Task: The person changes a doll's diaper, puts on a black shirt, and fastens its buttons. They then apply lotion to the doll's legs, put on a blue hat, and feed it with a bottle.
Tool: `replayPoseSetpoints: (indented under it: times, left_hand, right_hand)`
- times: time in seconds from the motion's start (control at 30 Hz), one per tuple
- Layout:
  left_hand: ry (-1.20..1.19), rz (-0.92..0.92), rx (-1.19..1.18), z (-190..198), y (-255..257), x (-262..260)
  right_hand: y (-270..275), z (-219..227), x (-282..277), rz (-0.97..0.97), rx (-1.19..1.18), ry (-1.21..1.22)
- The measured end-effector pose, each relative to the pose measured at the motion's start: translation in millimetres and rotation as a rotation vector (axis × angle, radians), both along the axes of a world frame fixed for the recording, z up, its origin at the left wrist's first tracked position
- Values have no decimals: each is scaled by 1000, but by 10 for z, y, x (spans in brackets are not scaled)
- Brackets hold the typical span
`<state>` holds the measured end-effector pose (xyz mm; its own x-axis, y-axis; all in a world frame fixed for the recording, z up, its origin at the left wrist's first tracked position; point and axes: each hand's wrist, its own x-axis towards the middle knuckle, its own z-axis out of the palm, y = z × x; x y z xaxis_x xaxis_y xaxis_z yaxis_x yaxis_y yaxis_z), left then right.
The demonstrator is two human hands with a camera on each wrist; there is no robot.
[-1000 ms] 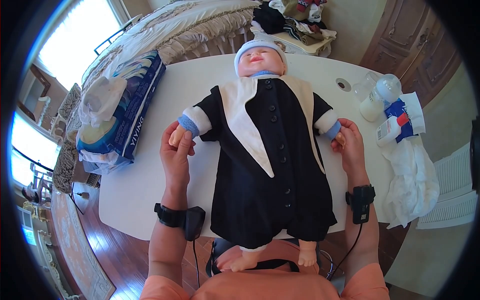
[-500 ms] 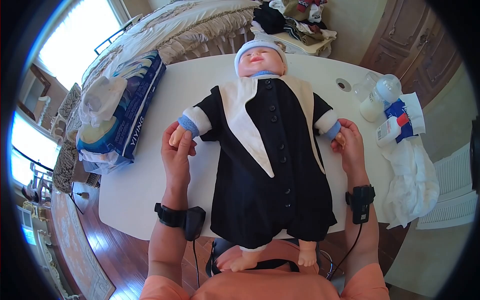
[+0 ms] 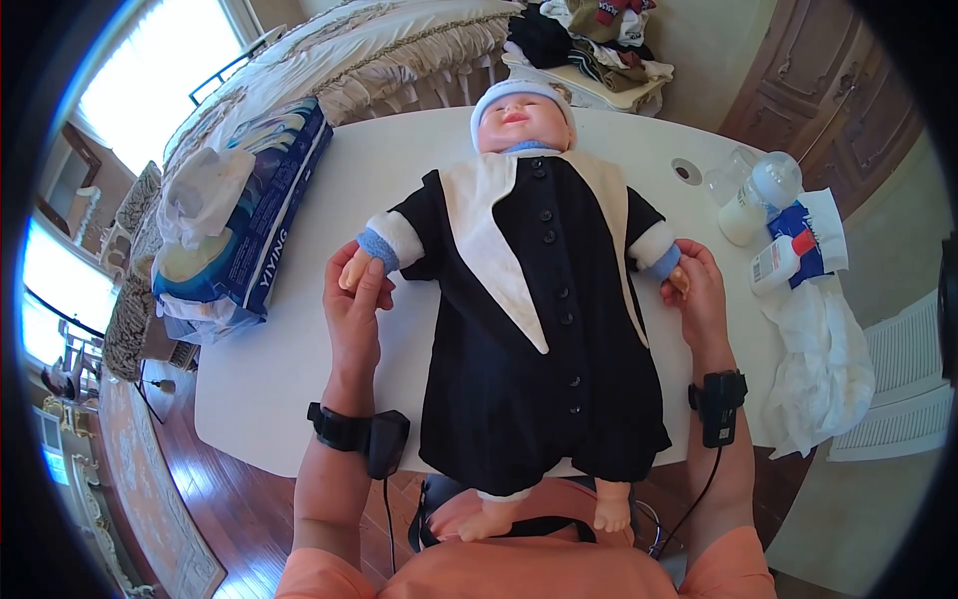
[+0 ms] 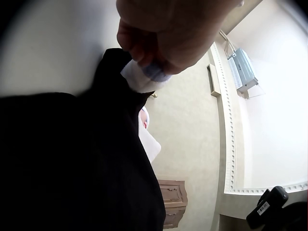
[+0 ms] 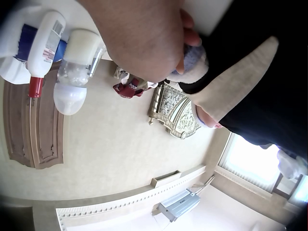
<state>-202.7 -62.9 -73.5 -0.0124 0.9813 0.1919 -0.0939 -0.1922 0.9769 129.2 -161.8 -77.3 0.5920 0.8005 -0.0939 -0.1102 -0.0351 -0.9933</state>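
Observation:
A baby doll (image 3: 514, 122) lies face up on a white table, its bare feet past the near edge. It wears a white cap and a black buttoned romper (image 3: 499, 399) with a wide cream collar (image 3: 504, 270). White sleeves with blue cuffs show under the romper's short sleeves. My left hand (image 3: 354, 304) holds the doll's hand on the left side, thumb on top by the blue cuff (image 3: 375, 252). On the opposite side my right hand (image 3: 704, 299) pinches the doll's other hand. Both doll arms are spread outward. In the wrist views my hands partly hide the cuffs.
A blue diaper pack (image 3: 284, 225) stands at the table's left. On the right are a milk bottle (image 3: 740, 215), a white bottle with a red cap (image 3: 776, 265), a blue packet (image 3: 813, 245) and crumpled white material (image 3: 823, 359). A bed (image 3: 399, 60) stands beyond the table.
The head view has shifted very slightly. Both hands keep their hold on the doll's hands, and the doll lies as before.

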Motion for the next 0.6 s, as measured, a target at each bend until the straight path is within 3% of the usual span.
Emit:
replayPoseSetpoints:
  times: [0.6]
  left_hand:
    - [-70,-24,-98,-28,33,-30]
  right_hand:
    - [-1,4,0,12,-22,-1]
